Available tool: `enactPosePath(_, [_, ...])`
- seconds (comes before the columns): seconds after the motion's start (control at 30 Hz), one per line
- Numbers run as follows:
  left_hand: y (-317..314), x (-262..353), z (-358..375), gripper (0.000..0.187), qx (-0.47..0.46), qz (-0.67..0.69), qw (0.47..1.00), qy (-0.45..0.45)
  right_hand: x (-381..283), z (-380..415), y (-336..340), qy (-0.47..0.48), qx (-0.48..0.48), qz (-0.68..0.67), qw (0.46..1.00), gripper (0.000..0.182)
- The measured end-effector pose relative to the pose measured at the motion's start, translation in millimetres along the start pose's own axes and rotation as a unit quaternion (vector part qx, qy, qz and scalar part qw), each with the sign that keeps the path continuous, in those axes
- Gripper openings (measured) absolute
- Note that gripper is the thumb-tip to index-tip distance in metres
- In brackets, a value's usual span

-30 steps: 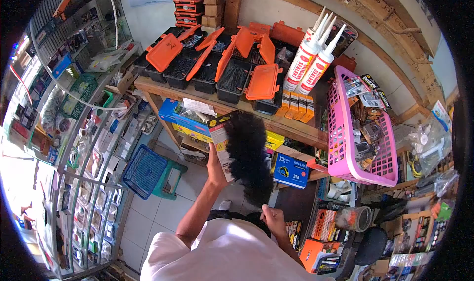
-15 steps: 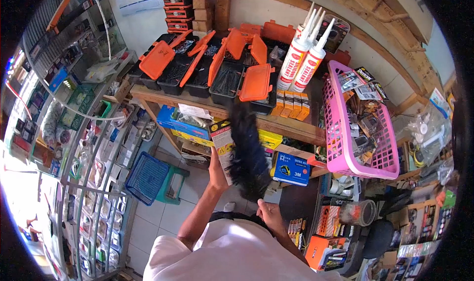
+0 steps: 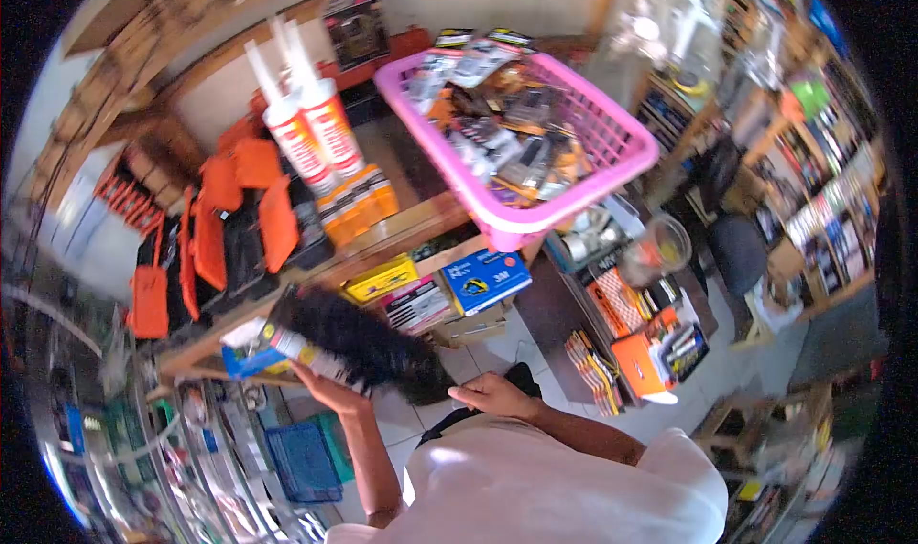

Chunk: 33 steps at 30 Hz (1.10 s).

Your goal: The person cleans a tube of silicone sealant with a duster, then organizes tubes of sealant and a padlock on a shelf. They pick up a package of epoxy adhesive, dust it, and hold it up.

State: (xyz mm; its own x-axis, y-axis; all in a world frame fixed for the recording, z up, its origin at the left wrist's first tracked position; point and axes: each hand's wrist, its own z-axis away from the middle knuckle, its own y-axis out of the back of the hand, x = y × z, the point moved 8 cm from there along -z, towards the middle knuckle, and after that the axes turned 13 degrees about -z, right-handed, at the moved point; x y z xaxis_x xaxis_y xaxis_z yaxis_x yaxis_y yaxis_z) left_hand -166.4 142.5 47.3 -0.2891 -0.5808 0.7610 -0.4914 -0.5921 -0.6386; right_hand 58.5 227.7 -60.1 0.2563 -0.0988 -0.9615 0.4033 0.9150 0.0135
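Observation:
My right hand (image 3: 497,396) is closed round the handle end of a black, fluffy duster (image 3: 382,353), low in front of my white shirt. The duster's dark bristles slant up to the left and lie across a printed product box (image 3: 304,351). That box is in my left hand (image 3: 335,391), fingers behind it and partly hidden; its print is too blurred to read. Both hands are below the edge of the wooden shelf (image 3: 411,236), near a yellow box (image 3: 381,278) and a blue 3M box (image 3: 486,281).
On the shelf stand a pink basket (image 3: 521,219) full of packaged parts, silicone sealant tubes (image 3: 330,133), small orange boxes (image 3: 359,209) and black cases with orange lids (image 3: 279,224). A blue crate (image 3: 301,460) is at lower left. An orange box (image 3: 643,367) sits to the right.
The view has swung right, so the shelf goods appear further left. The duster has tilted from nearly upright to slanting left across the box. Both hands keep their hold.

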Motion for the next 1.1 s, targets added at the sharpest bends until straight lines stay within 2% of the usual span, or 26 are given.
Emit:
enactPosePath(0.03, [-15.3,3.9,-0.5,0.071,-0.069,-0.037,0.997,-0.028,3.7,3.5,6.7,0.002,0.021,-0.01,1.0,0.055])
enactPosePath(0.07, [-24.0,0.4,-3.9,0.071,-0.086,-0.038,0.995,-0.016,4.4,6.9,11.9,0.019,0.034,0.031,0.999,0.055])
enactPosePath(0.13, [-40.9,4.9,-12.1,0.064,-0.063,0.023,0.998,0.007,5.4,13.1,17.6,0.037,0.06,0.066,0.995,0.055])
enactPosePath(0.17, [-45.3,3.7,-15.0,0.061,-0.048,0.053,0.997,0.018,16.1,18.0,12.1,-0.014,0.038,0.023,0.999,0.053])
enactPosePath(0.2, [-29.2,-7.5,-19.7,0.06,-0.051,0.072,0.996,0.026,24.4,23.4,8.0,-0.063,0.014,-0.019,0.998,0.052])
enactPosePath(0.23, [11.9,-22.9,-24.4,0.06,-0.007,0.04,0.999,0.002,23.0,28.6,12.1,-0.061,0.023,-0.024,0.998,0.052])
enactPosePath(0.3, [26.8,-30.4,-28.2,0.06,-0.009,-0.014,1.0,-0.018,-2.7,40.7,21.3,0.068,0.04,0.062,0.995,0.052])
enactPosePath(0.33, [32.3,-30.8,-32.1,0.06,-0.004,-0.067,0.997,-0.045,-5.5,48.4,29.4,0.084,0.066,0.092,0.99,0.052])
enactPosePath(0.37, [32.8,-29.7,-36.2,0.061,0.003,-0.119,0.99,-0.073,3.7,54.5,35.5,0.087,0.073,0.089,0.989,0.052])
enactPosePath(0.4, [30.0,-27.2,-39.6,0.061,0.011,-0.17,0.98,-0.101,8.7,64.6,47.7,0.165,0.135,0.029,0.977,0.051])
enactPosePath(0.43, [-51.3,-7.5,-21.1,0.064,-0.03,-0.044,0.998,0.019,17.7,74.0,56.8,0.241,0.194,-0.031,0.951,0.05])
enactPosePath(0.5, [-61.9,-13.5,-20.5,0.066,-0.064,-0.025,0.997,0.029,80.3,87.3,78.1,0.159,0.452,-0.089,0.873,0.031])
enactPosePath(0.53, [-63.9,-16.1,-21.2,0.066,-0.069,-0.038,0.997,0.024,59.7,93.9,89.9,0.303,0.414,-0.38,0.77,0.034])
enactPosePath(0.57, [-67.3,-17.3,-21.0,0.066,-0.074,-0.039,0.996,0.023,36.6,102.3,110.6,0.365,0.433,-0.371,0.736,0.041])
enactPosePath(0.6, [-68.3,-19.2,-20.0,0.065,-0.049,-0.032,0.998,0.039,34.1,104.4,130.6,0.293,0.48,-0.322,0.762,0.05])
enactPosePath(0.63, [-69.1,-20.8,-18.3,0.065,-0.023,-0.025,0.998,0.055,46.7,100.1,149.0,0.265,0.517,-0.372,0.724,0.055])
enactPosePath(0.7, [-70.2,-20.6,-16.8,0.067,-0.008,-0.031,0.998,0.054,53.4,91.3,187.9,0.23,0.546,-0.337,0.732,0.053])
enactPosePath(0.73, [-63.9,-22.5,-15.8,0.069,0.011,-0.029,0.998,0.063,65.7,84.7,207.4,0.202,0.577,-0.364,0.703,0.051])
enactPosePath(0.8, [-50.4,-26.3,-15.0,0.074,0.012,-0.029,0.996,0.079,92.5,77.6,252.0,0.137,0.652,-0.267,0.696,0.048])
enactPosePath(0.83, [-45.4,-26.4,-14.5,0.074,0.007,-0.032,0.997,0.077,104.9,70.1,275.9,0.146,0.662,-0.236,0.696,0.046])
enactPosePath(0.9, [-51.2,-30.7,-11.9,0.068,-0.073,-0.002,0.99,0.117,136.4,50.5,320.0,0.155,0.672,-0.212,0.692,0.044])
enactPosePath(0.93, [-37.9,-31.7,-12.3,0.072,0.017,-0.024,0.992,0.125,154.6,38.7,341.5,0.138,0.679,-0.203,0.692,0.043])
enactPosePath(0.97, [-38.9,-30.7,-13.0,0.072,0.014,-0.03,0.992,0.123,162.2,30.0,354.6,0.12,0.685,-0.195,0.691,0.041])
enactPosePath(1.0, [-42.6,-30.9,-12.7,0.074,-0.007,0.001,0.991,0.132,160.6,24.2,361.8,0.119,0.685,-0.201,0.69,0.041])
enactPosePath(1.07, [-68.7,-30.4,0.0,0.08,-0.064,0.055,0.979,0.185,184.8,8.4,360.8,0.022,0.661,-0.387,0.643,0.032])
enactPosePath(1.1, [-58.0,-31.4,-3.7,0.08,-0.066,0.053,0.98,0.182,196.4,1.6,364.7,0.023,0.659,-0.39,0.643,0.032])
